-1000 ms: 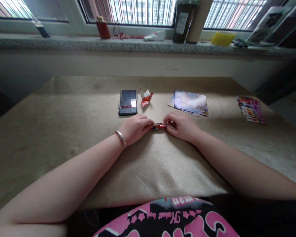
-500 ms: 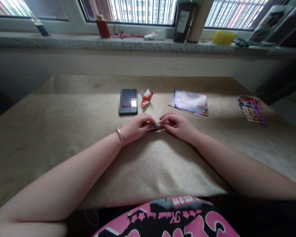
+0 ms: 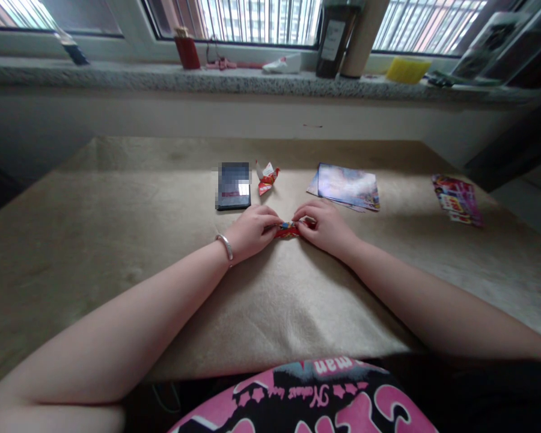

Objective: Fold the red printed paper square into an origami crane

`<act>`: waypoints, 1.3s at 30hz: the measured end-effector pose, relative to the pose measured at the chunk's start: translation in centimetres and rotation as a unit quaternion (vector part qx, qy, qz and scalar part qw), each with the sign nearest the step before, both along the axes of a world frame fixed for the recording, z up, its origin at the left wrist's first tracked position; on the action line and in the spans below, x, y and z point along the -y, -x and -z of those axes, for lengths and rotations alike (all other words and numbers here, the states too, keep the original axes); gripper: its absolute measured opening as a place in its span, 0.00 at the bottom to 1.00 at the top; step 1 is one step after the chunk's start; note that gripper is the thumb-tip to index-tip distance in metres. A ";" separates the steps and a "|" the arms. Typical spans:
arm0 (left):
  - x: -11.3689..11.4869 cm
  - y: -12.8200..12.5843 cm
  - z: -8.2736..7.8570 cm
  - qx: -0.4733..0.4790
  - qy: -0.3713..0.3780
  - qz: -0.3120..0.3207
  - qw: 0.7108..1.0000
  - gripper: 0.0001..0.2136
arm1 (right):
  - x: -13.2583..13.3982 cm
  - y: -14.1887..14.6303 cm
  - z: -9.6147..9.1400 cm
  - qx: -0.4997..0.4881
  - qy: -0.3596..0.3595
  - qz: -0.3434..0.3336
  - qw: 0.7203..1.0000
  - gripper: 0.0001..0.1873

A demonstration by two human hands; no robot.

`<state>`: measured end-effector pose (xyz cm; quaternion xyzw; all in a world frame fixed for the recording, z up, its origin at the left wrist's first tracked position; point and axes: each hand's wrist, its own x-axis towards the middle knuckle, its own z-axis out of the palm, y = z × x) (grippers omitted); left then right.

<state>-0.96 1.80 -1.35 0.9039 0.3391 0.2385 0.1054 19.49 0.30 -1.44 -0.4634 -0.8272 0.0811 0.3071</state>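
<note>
While pinched between two hands, folded paper [image 3: 288, 231] sits over the middle of the table [image 3: 279, 307]

Where the view is nearest, a black-and-pink printed shirt [image 3: 315, 397] meets the table edge. The left hand [image 3: 255, 230], silver bracelet [image 3: 225, 246] at its wrist, grips the left end of the folded paper between thumb and fingers; the right hand [image 3: 322, 227] grips the right end likewise. Contact between paper and table cannot be determined. Just beyond the left hand lies a dark phone [image 3: 234, 193], partly pixelated; beside it, apart, a red-and-white paper bird [image 3: 267, 179]. Overlapping printed sheets [image 3: 349, 185] lie beyond the right hand, fanned cards [image 3: 457, 200] well to their right. Behind, a granite sill [image 3: 252, 82] carries a red container [image 3: 188, 52] and a yellow object [image 3: 408, 70].
</note>
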 end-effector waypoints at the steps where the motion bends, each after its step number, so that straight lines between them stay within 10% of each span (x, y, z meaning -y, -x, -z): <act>1: 0.0 0.0 0.0 -0.004 -0.003 -0.002 1.000 0.08 | 0.1 0.0 -0.1 0.011 -0.006 -0.003 1.000 0.06; 39: 0.1 1.3 -0.7 -0.103 -0.062 0.095 0.988 0.18 | 1.6 0.1 -0.6 0.197 -0.080 -0.084 0.974 0.12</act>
